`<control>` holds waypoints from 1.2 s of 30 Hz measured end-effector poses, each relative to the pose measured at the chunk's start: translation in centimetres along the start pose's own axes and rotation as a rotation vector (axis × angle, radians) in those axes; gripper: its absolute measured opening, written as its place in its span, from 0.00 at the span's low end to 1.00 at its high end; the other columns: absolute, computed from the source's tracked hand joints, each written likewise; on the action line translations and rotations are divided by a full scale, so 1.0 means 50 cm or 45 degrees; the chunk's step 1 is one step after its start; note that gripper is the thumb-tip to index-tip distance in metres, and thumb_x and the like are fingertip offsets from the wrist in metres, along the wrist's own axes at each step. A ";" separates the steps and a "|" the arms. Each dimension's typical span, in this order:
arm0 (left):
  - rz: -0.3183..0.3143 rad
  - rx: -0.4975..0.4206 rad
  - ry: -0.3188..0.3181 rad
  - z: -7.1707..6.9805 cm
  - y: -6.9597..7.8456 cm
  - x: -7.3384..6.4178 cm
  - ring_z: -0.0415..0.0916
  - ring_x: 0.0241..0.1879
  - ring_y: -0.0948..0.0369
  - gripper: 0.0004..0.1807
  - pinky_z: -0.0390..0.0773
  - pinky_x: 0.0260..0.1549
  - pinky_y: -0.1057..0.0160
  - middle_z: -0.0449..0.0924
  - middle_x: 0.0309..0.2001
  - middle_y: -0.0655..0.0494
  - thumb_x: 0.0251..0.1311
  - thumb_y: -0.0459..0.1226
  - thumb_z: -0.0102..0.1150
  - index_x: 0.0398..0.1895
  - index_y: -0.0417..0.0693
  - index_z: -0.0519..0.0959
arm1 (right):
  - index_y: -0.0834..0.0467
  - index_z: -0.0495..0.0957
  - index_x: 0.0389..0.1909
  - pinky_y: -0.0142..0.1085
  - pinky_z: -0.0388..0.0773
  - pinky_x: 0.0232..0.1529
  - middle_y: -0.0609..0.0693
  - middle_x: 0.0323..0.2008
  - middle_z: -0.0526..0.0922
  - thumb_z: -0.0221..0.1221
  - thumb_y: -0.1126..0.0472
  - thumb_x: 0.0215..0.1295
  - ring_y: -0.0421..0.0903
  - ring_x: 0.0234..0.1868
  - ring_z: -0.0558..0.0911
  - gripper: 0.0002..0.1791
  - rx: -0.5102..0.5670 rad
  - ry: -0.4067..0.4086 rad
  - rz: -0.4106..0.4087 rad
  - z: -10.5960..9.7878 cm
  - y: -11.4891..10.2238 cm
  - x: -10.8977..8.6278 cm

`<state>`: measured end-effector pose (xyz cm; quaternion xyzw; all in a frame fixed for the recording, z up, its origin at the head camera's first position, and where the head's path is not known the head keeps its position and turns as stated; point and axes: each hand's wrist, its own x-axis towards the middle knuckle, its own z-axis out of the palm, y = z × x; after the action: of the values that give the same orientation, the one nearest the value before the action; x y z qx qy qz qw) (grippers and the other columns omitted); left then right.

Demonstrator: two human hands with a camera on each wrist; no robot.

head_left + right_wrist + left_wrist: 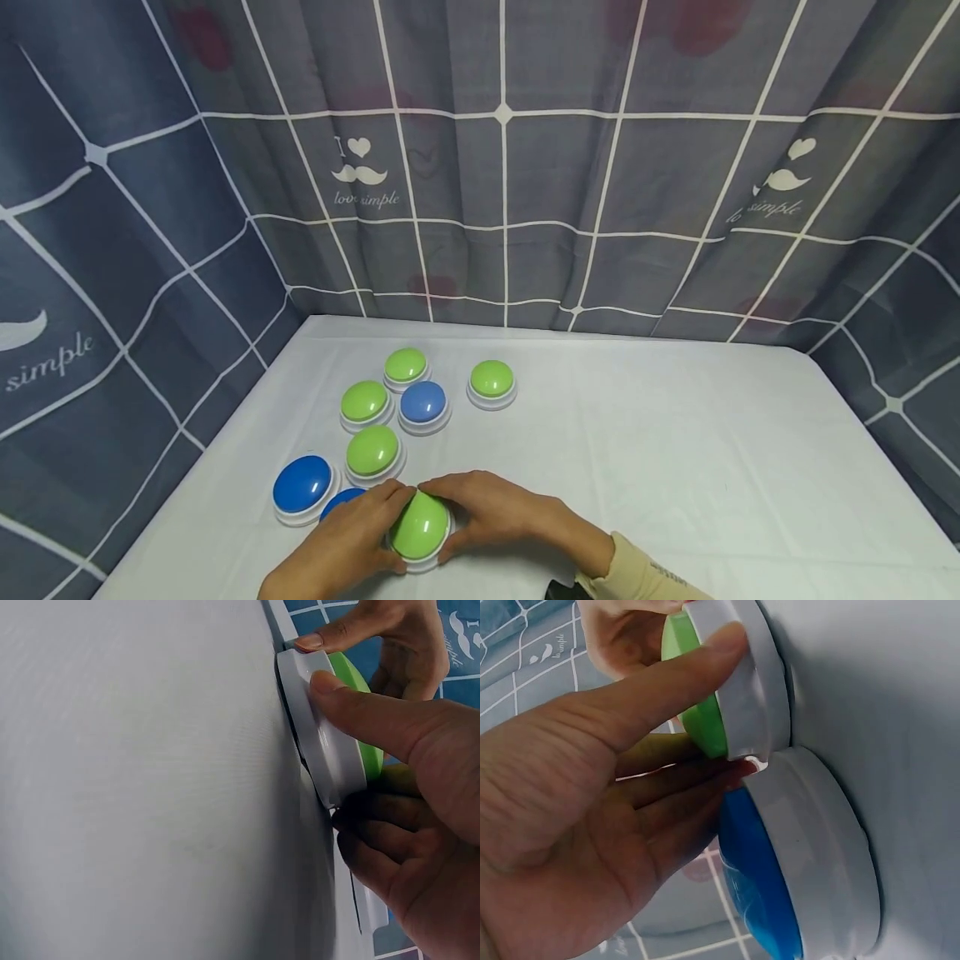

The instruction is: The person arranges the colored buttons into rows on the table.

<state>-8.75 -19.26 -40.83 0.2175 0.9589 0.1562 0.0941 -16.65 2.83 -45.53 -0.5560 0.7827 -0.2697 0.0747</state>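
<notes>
At the front of the white table, a green push button (420, 527) with a white round base sits between both hands. My left hand (341, 542) holds it from the left, thumb on the white base (754, 682) in the left wrist view. From the right, my right hand (498, 508) holds the same button, its thumb on the near side of the base (319, 731) in the right wrist view. Beside the left fingers stands a blue push button (754, 862), which that hand partly hides in the head view. The gripped button appears to rest on the tabletop.
Left of the hands is another blue button (302, 485). Behind stand several green buttons (372, 451) and a smaller blue one (423, 403); one green button (492, 380) is apart. White cloth (675, 458) covers the table, and a dark checked curtain (555, 175) surrounds it.
</notes>
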 end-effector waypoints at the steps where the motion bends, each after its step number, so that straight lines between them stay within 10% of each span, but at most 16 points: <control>1: -0.002 0.018 0.001 0.000 0.001 0.001 0.76 0.51 0.54 0.42 0.78 0.50 0.49 0.76 0.52 0.54 0.37 0.43 0.82 0.60 0.44 0.75 | 0.55 0.70 0.68 0.26 0.65 0.62 0.41 0.62 0.76 0.71 0.44 0.56 0.32 0.61 0.72 0.41 0.005 0.002 -0.006 0.000 0.000 0.001; 7: 0.023 0.116 0.097 -0.006 0.008 0.006 0.76 0.46 0.58 0.41 0.80 0.45 0.50 0.77 0.49 0.56 0.36 0.46 0.83 0.57 0.44 0.76 | 0.54 0.68 0.69 0.26 0.64 0.63 0.40 0.64 0.74 0.72 0.46 0.56 0.32 0.63 0.70 0.41 0.041 0.010 -0.049 -0.015 0.005 0.001; 18: 0.045 -0.074 0.329 -0.072 0.032 0.055 0.75 0.59 0.54 0.41 0.77 0.54 0.49 0.75 0.61 0.54 0.42 0.39 0.80 0.64 0.44 0.75 | 0.55 0.65 0.72 0.36 0.65 0.66 0.45 0.68 0.72 0.74 0.55 0.54 0.39 0.67 0.69 0.45 0.261 0.255 0.052 -0.097 0.028 -0.019; 36: 0.439 -0.207 0.335 -0.112 0.057 0.313 0.69 0.64 0.51 0.38 0.71 0.60 0.52 0.70 0.66 0.46 0.56 0.37 0.72 0.69 0.37 0.68 | 0.67 0.66 0.69 0.44 0.64 0.66 0.61 0.67 0.70 0.69 0.73 0.56 0.58 0.69 0.67 0.38 0.465 0.756 0.280 -0.206 0.136 -0.117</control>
<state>-22.94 -11.28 -36.39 0.3475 0.8959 0.2736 -0.0425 -24.42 13.28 -41.33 -0.3435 0.7643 -0.5450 -0.0290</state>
